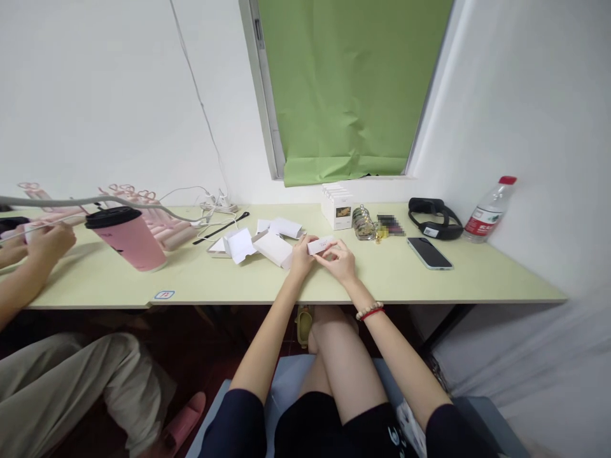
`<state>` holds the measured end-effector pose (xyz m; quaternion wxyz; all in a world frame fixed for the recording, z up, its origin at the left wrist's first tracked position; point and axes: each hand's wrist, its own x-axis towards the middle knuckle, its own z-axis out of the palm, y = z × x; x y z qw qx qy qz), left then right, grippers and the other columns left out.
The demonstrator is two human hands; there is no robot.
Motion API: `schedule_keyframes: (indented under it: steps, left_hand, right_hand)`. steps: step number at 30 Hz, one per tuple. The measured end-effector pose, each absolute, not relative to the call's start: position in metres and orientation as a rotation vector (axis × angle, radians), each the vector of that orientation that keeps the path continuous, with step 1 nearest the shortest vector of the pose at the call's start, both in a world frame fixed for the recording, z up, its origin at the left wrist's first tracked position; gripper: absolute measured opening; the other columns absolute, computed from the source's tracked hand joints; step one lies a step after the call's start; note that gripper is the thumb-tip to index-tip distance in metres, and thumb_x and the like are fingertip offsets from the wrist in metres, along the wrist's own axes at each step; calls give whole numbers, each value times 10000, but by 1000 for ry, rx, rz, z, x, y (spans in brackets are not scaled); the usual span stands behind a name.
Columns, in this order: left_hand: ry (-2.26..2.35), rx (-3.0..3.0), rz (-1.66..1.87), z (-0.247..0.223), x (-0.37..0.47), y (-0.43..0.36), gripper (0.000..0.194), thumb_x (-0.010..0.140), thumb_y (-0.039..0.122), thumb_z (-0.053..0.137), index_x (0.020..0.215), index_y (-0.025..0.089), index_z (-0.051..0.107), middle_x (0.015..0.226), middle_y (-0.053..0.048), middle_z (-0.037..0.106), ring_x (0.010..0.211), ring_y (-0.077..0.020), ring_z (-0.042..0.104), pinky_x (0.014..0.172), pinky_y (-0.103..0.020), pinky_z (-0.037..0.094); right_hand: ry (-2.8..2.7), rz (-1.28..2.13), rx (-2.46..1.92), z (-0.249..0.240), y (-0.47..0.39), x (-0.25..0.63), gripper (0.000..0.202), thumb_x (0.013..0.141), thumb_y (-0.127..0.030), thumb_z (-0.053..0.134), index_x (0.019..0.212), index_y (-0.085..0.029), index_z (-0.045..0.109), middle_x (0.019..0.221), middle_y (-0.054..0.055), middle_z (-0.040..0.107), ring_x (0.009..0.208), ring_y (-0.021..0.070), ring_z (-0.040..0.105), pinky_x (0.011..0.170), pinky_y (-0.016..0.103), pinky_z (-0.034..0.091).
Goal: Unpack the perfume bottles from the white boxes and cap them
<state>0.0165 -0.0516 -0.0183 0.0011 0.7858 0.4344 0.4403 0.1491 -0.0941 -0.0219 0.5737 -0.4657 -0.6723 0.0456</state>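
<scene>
Between my two hands, just over the table's front part, is a small white box (319,245) with faint print on the side facing me. My left hand (301,256) grips its left end. The fingers of my right hand (340,259) pinch its right end, thumb below. Left of my hands lie several white boxes, some with open flaps, among them a flat one (273,248) and an unfolded one (240,245). Beyond my right hand stands a row of white boxes (342,216) with a picture on the front, beside a cluster of clear, rounded items (363,224).
On the right are a phone (429,253), a black headset (434,219) and a water bottle (489,210). At left stands a pink cup (126,238), near pink bottle-like items (174,234) and cables. A co-worker's hand (52,242) is at the far left.
</scene>
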Motion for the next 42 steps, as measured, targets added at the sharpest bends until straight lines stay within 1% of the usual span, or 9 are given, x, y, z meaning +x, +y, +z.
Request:
schedule_keyframes:
  steps: [3, 6, 9, 12, 15, 20, 26, 35, 42]
  left_hand:
    - [1362, 2440, 1415, -17, 16, -51, 200, 741, 260, 586, 919, 189, 527, 912, -43, 589, 852, -179, 563, 724, -282, 429]
    - [1360, 2443, 1417, -16, 17, -53, 207, 739, 295, 592, 911, 196, 531, 919, -43, 593, 860, -183, 563, 736, -290, 424]
    - [1370, 2471, 1397, -15, 19, -56, 241, 721, 296, 609, 932, 202, 540, 936, -44, 592, 880, -195, 561, 761, -306, 414]
    - [1380, 2517, 1365, -15, 22, -59, 323, 683, 285, 639, 982, 208, 544, 961, -45, 585, 918, -208, 552, 800, -316, 399]
    - [1392, 2550, 1332, -14, 24, -62, 311, 682, 286, 636, 973, 209, 556, 962, -48, 585, 937, -211, 546, 822, -314, 390]
    - [1446, 2560, 1294, -15, 25, -60, 266, 705, 224, 601, 968, 214, 565, 968, -53, 592, 954, -217, 545, 826, -324, 378]
    - [1498, 2541, 1285, -14, 25, -59, 269, 720, 212, 582, 988, 221, 564, 977, -52, 598, 977, -222, 543, 812, -326, 373]
    - [1505, 2549, 1285, -15, 24, -58, 289, 715, 209, 584, 1003, 222, 560, 976, -49, 601, 980, -226, 549, 812, -329, 376]
    - [1504, 2544, 1300, -15, 23, -59, 283, 731, 251, 584, 1012, 226, 560, 982, -50, 598, 980, -227, 550, 810, -329, 377]
  right_hand:
    - [-1537, 109, -1101, -19, -97, 147, 225, 662, -414, 662, 730, -200, 646, 926, 20, 588, 437, 37, 451, 474, 210, 414]
    - [-1517, 163, -1119, -15, -99, 147, 321, 628, -428, 682, 857, -206, 643, 1002, 34, 556, 446, 30, 469, 494, 208, 440]
    - [-1498, 246, -1119, -13, -100, 148, 380, 632, -428, 668, 935, -204, 618, 1065, 48, 506, 470, 29, 493, 515, 210, 460]
    - [-1448, 290, -1144, -15, -98, 148, 507, 607, -420, 677, 1057, -213, 568, 1120, 62, 453, 503, 38, 510, 529, 221, 472]
    - [-1439, 285, -1191, -16, -97, 148, 632, 563, -429, 700, 1136, -225, 526, 1132, 66, 435, 525, 51, 510, 553, 239, 479]
    - [-1396, 218, -1278, -16, -97, 146, 688, 541, -440, 705, 1161, -209, 515, 1120, 88, 460, 605, 104, 540, 588, 267, 469]
    - [-1346, 245, -1266, -17, -95, 146, 647, 568, -464, 683, 1132, -192, 520, 1105, 84, 514, 480, 58, 477, 553, 250, 449]
    - [-1307, 251, -1232, -14, -97, 146, 665, 531, -461, 708, 1100, -193, 491, 1096, 67, 515, 485, 51, 456, 553, 244, 450]
    - [-1273, 316, -1170, -15, -95, 146, 590, 613, -396, 651, 1123, -185, 442, 1105, 82, 488, 471, 44, 441, 565, 240, 451]
